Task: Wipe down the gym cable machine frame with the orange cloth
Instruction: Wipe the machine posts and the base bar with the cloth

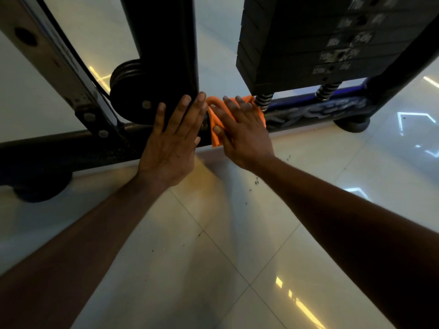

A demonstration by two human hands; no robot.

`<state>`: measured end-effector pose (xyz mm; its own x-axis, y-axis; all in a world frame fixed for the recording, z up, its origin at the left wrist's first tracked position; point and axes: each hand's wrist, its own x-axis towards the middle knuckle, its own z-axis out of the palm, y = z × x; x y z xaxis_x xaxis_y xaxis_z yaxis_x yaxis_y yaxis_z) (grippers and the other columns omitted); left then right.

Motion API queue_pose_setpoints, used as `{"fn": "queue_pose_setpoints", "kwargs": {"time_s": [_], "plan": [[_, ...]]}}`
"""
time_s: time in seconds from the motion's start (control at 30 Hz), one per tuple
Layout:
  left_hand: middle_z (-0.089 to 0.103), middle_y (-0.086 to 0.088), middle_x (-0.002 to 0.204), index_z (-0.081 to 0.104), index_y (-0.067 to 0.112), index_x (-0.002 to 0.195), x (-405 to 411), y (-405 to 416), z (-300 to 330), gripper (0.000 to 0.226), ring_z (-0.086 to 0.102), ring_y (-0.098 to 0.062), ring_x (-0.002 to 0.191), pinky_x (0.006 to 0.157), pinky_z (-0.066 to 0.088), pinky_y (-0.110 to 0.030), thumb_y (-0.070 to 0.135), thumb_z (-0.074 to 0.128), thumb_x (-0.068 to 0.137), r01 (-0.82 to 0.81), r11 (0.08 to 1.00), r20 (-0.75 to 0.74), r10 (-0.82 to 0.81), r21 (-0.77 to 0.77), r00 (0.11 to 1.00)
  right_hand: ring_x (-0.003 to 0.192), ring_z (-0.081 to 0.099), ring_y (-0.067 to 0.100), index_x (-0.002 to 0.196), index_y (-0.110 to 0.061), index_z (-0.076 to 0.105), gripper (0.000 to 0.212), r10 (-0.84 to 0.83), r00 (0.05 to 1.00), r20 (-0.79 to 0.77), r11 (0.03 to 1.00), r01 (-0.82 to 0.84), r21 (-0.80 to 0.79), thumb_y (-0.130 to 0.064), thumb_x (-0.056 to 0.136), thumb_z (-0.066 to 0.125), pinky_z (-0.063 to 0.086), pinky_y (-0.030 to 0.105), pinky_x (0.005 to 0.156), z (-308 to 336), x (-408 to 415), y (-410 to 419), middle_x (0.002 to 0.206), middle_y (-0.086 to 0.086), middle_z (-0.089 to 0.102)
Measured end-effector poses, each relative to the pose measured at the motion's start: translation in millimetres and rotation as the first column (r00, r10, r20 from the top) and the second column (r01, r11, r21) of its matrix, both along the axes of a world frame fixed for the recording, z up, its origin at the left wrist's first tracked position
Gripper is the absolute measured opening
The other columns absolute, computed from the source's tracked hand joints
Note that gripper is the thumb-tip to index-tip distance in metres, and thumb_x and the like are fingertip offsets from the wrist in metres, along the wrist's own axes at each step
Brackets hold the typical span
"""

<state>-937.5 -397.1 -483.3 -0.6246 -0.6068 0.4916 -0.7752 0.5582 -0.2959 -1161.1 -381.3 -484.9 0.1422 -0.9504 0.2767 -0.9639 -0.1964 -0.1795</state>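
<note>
- Head view, centre of frame: right hand laid on the orange cloth, fingers fairly straight, thumb curled over the cloth's lower edge, pressing it against the dark base bar of the machine frame.
- Just left of it: left hand flat and released, fingers straight, resting on the black upright post where it meets the base bar.
- Upper right: black weight stack above two springs.
- Lower half: glossy tiled floor with small dark specks.
</note>
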Motion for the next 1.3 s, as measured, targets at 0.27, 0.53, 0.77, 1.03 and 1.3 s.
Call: {"fn": "queue_pose_setpoints", "kwargs": {"time_s": [0.27, 0.53, 0.77, 1.03, 1.3], "plan": [[-0.006, -0.015, 0.179, 0.024, 0.008, 0.169, -14, 27, 11, 0.069, -0.013, -0.032, 0.165, 0.132, -0.006, -0.059, 0.037, 0.041, 0.109, -0.092, 0.989, 0.121, 0.079, 0.114, 0.99, 0.141, 0.056, 0.031, 0.164, -0.033, 0.046, 0.061, 0.037, 0.997, 0.07, 0.987, -0.047, 0.151, -0.034, 0.103, 0.04, 0.055, 0.045, 0.095, 47, -22, 64, 0.158, 0.005, 0.056], [0.038, -0.012, 0.169, 0.04, 0.009, 0.162, -74, 45, 22, 0.065, 0.019, -0.029, 0.163, 0.134, 0.006, -0.051, 0.032, 0.058, 0.105, 0.11, 0.87, -0.16, -0.036, 0.481, 0.987, 0.079, 0.063, 0.011, 0.117, -0.04, 0.062, 0.013, -0.104, 0.971, 0.215, 0.994, 0.097, 0.04, -0.031, 0.11, 0.056, 0.062, 0.041, 0.076, 61, -85, 121, 0.092, -0.008, 0.064], [0.047, -0.009, 0.158, 0.044, 0.015, 0.157, -109, 23, 26, 0.058, 0.04, -0.033, 0.15, 0.129, 0.023, -0.057, 0.039, 0.057, 0.105, 0.16, 0.831, -0.327, 0.028, 0.533, 0.945, 0.12, 0.066, 0.03, 0.158, -0.032, 0.051, 0.046, -0.228, 0.948, 0.224, 0.974, 0.219, 0.062, -0.033, 0.112, 0.056, 0.059, 0.041, 0.09, 50, -108, 107, 0.136, 0.01, 0.065], [0.042, -0.008, 0.165, 0.041, 0.015, 0.16, -133, -9, 0, 0.058, 0.034, -0.028, 0.156, 0.133, 0.012, -0.055, 0.036, 0.053, 0.108, 0.131, 0.796, -0.355, 0.111, 0.591, 0.928, 0.167, 0.017, 0.032, 0.172, -0.027, 0.026, 0.06, -0.31, 0.921, 0.235, 0.951, 0.297, 0.09, -0.049, 0.117, 0.037, 0.044, 0.055, 0.119, 19, -105, 67, 0.179, 0.009, 0.025], [0.06, -0.008, 0.147, 0.053, 0.019, 0.148, -149, -40, -9, 0.049, 0.052, -0.029, 0.14, 0.123, 0.032, -0.051, 0.046, 0.039, 0.11, 0.088, 0.862, -0.326, 0.093, 0.5, 0.941, 0.168, -0.016, 0.023, 0.175, -0.028, 0.001, 0.073, -0.184, 0.978, 0.097, 0.983, 0.182, 0.03, -0.058, 0.116, 0.031, -0.005, 0.053, 0.135, -28, -110, 32, 0.183, 0.004, -0.01]]}}
